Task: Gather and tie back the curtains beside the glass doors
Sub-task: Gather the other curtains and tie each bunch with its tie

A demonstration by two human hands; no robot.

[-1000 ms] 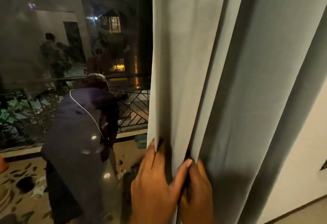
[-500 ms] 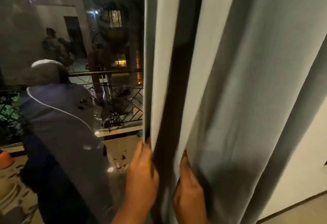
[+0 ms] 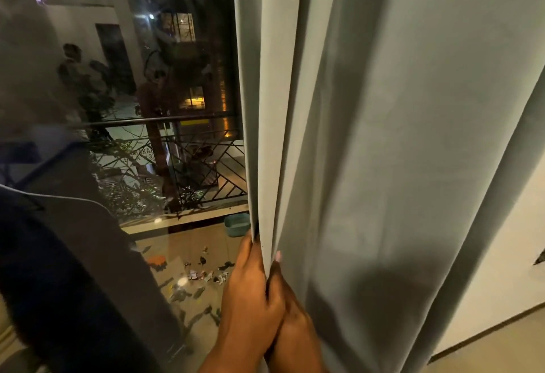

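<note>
A grey curtain (image 3: 383, 137) fills the right of the frame beside the glass door (image 3: 118, 107) at left. At lower centre, the left hand (image 3: 250, 290) and right hand (image 3: 290, 313) each pinch its leading folds; a loose grip could let pleats slip free.

L hand (image 3: 250, 293), R hand (image 3: 292, 322): bare, no rings; forearms bare, no sleeves; pale nail on one finger.
</note>
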